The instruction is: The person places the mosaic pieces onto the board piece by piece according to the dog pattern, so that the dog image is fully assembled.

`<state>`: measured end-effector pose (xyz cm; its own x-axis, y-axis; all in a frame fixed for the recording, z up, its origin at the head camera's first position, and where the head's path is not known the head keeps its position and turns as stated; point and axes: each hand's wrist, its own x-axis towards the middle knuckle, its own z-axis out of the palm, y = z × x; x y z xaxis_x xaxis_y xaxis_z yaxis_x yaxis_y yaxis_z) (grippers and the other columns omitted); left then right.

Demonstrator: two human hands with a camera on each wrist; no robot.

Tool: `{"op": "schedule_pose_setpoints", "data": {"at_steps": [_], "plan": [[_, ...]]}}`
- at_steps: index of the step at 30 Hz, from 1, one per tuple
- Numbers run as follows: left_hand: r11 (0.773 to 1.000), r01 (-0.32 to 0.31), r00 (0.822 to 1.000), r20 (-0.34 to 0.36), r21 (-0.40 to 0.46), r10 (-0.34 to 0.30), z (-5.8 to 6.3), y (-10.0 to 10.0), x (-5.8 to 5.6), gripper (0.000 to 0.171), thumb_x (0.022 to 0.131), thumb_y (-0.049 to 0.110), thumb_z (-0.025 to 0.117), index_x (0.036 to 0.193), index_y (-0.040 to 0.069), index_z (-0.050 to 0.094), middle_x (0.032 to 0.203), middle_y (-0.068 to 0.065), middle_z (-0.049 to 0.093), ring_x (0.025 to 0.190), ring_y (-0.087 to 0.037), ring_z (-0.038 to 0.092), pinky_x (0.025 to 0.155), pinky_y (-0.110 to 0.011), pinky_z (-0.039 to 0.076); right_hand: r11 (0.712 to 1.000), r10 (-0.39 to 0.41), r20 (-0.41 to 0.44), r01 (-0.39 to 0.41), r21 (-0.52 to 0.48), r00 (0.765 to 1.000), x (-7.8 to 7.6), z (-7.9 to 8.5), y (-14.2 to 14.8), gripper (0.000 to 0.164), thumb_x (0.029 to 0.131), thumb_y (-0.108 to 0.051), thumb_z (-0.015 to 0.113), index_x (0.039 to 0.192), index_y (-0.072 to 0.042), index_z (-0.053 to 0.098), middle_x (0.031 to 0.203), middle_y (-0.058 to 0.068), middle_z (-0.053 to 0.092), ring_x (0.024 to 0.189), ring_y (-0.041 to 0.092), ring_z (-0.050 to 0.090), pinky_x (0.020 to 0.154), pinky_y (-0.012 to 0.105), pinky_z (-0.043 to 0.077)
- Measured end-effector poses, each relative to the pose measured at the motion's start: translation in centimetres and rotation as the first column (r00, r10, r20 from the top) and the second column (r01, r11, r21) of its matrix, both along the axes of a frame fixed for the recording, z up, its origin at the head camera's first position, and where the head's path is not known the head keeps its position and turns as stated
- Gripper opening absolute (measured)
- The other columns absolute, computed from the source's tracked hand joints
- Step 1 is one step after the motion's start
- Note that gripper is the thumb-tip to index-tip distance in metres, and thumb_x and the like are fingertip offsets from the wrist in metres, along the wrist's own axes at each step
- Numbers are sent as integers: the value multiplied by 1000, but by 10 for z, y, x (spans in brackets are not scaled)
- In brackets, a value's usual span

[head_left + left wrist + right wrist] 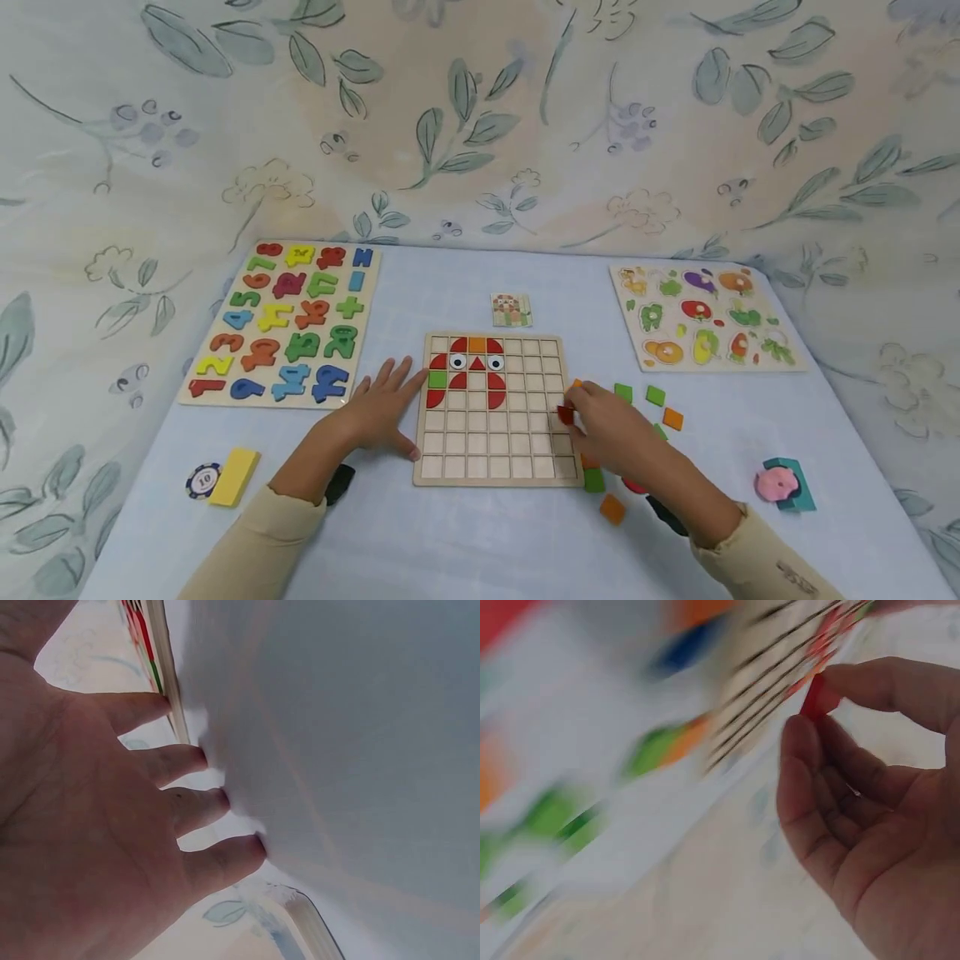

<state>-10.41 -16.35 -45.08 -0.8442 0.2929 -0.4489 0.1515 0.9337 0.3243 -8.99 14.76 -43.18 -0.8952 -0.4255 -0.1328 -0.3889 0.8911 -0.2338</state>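
Note:
A square wooden grid board (465, 443) lies mid-table, its upper left cells filled with red, orange and green tiles and two eye tiles. My left hand (378, 408) rests spread at the board's left edge, thumb near the lower left side. In the left wrist view the fingers of the left hand (112, 802) are straight, fingertips on the cloth. At the board's right edge my right hand (611, 421) pinches a red tile (815, 697) between thumb and fingers. The tile's full shape is partly hidden by the fingers. Behind the board lies a small picture card (512, 310).
Loose green and orange tiles (672, 418) lie right of the board, some under the right arm. A number puzzle (285, 325) stands at back left, a vegetable puzzle (705, 321) at back right. A yellow block (235, 477), a poker chip (202, 481) and a teal-and-pink object (783, 485) lie at the sides.

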Motion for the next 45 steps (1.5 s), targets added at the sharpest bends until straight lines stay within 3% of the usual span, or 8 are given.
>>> {"op": "schedule_pose_setpoints", "data": {"at_steps": [5, 9, 16, 23, 34, 37, 41, 45], "plan": [[1000, -3, 1000, -2, 18, 3, -4, 4, 1, 115, 55, 43, 83, 146, 21, 17, 153, -10, 3, 138, -34, -5, 107, -59, 6, 972, 231, -48, -233, -38, 972, -18, -1, -62, 26, 77, -17, 68, 100, -14, 57, 89, -4, 60, 71, 6, 53, 61, 16, 47], [1000, -1, 1000, -7, 25, 1, -9, 8, 1, 114, 55, 44, 82, 146, 23, 17, 153, -8, 3, 138, -32, -6, 107, -58, 7, 952, 303, -57, -304, -20, 951, -32, -9, -90, 28, 79, -18, 68, 105, -12, 61, 92, -2, 59, 78, 9, 55, 68, 18, 50], [999, 0, 1000, -13, 32, 0, -9, 15, -1, 114, 54, 44, 83, 146, 24, 17, 153, -7, 4, 138, -32, -6, 107, -59, 6, 954, 299, -83, -298, 25, 950, -40, -19, -100, 29, 79, -20, 70, 107, -12, 64, 93, 1, 63, 80, 12, 59, 72, 21, 52], [1000, 1, 1000, -18, 23, -1, -8, 15, -3, 115, 54, 44, 83, 146, 23, 17, 153, -8, 4, 138, -33, -6, 106, -60, 6, 959, 282, -133, -280, 32, 950, -39, -21, -101, 20, 79, -20, 70, 98, -15, 68, 89, 0, 63, 76, 11, 60, 69, 21, 53], [999, -34, 999, -16, 30, 34, -9, 6, 4, 116, 52, 41, 84, 146, 20, 19, 152, -11, 5, 138, -35, -4, 105, -62, 7, 953, 301, -122, -296, 56, 946, -43, -21, -109, 15, 82, -19, 67, 96, -16, 71, 89, -1, 63, 78, 11, 59, 69, 20, 52], [999, -40, 999, -9, 30, 40, -8, 3, 6, 117, 52, 41, 84, 146, 20, 18, 152, -11, 5, 138, -35, -5, 105, -61, 7, 970, 241, -83, -242, 4, 967, -45, -13, -93, 14, 83, -18, 65, 96, -16, 71, 91, -2, 64, 81, 11, 59, 69, 22, 51], [1000, -17, 1000, -12, 18, 17, -5, 1, 5, 117, 53, 42, 83, 146, 20, 17, 152, -10, 4, 138, -35, -5, 105, -61, 6, 997, 68, -69, -70, -25, 995, -51, -5, -50, 15, 83, -15, 65, 97, -13, 70, 96, 0, 65, 87, 16, 60, 71, 29, 52], [1000, 4, 1000, -18, 1, -4, -2, 0, 1, 116, 53, 44, 83, 146, 22, 17, 153, -9, 3, 138, -34, -6, 106, -60, 5, 997, -76, -69, 78, 29, 995, -52, -11, -2, 13, 82, -12, 65, 94, -9, 67, 92, 5, 63, 79, 19, 59, 65, 32, 51]]}}
